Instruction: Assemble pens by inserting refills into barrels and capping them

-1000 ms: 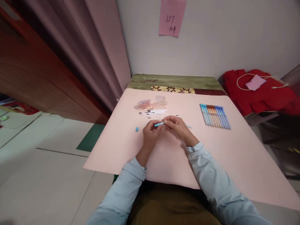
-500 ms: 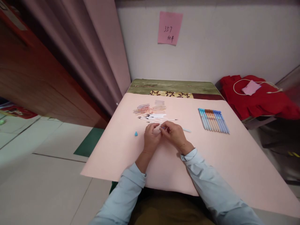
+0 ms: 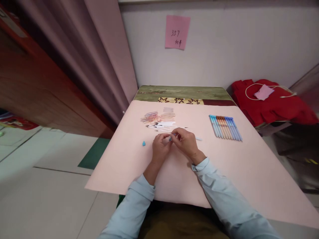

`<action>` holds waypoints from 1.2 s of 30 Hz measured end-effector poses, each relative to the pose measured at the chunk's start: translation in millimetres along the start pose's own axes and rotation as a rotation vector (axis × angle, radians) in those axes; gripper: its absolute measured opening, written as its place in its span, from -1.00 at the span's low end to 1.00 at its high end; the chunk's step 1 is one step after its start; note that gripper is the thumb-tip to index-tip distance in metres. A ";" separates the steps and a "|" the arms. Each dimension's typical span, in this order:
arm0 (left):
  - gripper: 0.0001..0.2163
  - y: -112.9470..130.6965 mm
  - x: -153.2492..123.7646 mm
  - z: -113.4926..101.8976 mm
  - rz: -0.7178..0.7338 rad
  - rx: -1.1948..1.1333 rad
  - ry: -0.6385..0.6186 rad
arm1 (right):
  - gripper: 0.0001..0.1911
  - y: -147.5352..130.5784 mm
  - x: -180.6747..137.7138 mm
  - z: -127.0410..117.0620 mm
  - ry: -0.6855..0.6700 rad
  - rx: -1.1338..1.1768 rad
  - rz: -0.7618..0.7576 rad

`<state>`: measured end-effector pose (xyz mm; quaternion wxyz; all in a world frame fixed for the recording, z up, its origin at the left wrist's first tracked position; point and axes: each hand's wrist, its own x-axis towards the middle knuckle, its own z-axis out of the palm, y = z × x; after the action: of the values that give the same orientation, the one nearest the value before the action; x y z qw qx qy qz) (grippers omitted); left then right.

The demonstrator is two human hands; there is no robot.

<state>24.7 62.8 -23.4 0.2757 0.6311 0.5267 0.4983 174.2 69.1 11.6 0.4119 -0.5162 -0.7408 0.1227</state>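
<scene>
My left hand [image 3: 159,148] is closed around a pale pen part [image 3: 165,140], mostly covered by its fingers. My right hand [image 3: 186,142] meets it from the right, its thumb and forefinger pinched on a small blue pen piece [image 3: 170,138]. A similar blue piece [image 3: 144,143] lies on the sheet left of my hands. From behind my right hand a light-blue pen barrel [image 3: 198,138] sticks out. Just beyond the hands lie several white pen refills [image 3: 161,127] with dark tips, and behind them a pile of clear and pinkish pen parts [image 3: 156,117].
To the right, pens [image 3: 225,129] in blue and brown lie in a neat row. A pale pink sheet [image 3: 119,159] covers the table. Behind it is a wall with a pink note [image 3: 177,32]. Red cloth [image 3: 246,104] with a white cable sits beyond the right edge.
Both hands stay together in nearly the same place, with small finger movements. More of the blue piece shows between them. The whole view has shifted slightly.
</scene>
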 end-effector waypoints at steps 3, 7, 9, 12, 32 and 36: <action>-0.82 -1.3 0.0 0.1 0.001 -0.031 -0.004 | -0.88 -1.0 0.4 -0.8 -0.017 -0.012 0.035; -0.80 -3.0 -1.0 2.0 -0.050 -0.140 -0.035 | -0.88 -4.6 0.9 -3.3 0.023 0.084 0.104; -0.80 -2.6 -1.6 3.0 -0.101 -0.226 -0.040 | -0.86 -6.0 1.8 -4.1 0.052 0.220 0.180; -0.79 0.5 -1.2 2.9 -0.184 -0.403 -0.020 | -0.80 -6.0 3.7 -2.5 0.042 0.507 0.358; -0.76 20.1 2.0 -9.3 -0.327 -0.706 0.110 | -0.65 -2.2 4.4 2.4 -0.029 0.951 0.497; -0.75 19.4 0.8 -9.1 -0.324 -0.724 0.086 | -0.64 -1.7 4.6 2.8 -0.013 0.925 0.472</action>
<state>23.9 56.2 -3.0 0.5330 0.3804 0.4208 0.6278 170.5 73.0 13.1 0.5534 -0.4323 -0.4752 0.5300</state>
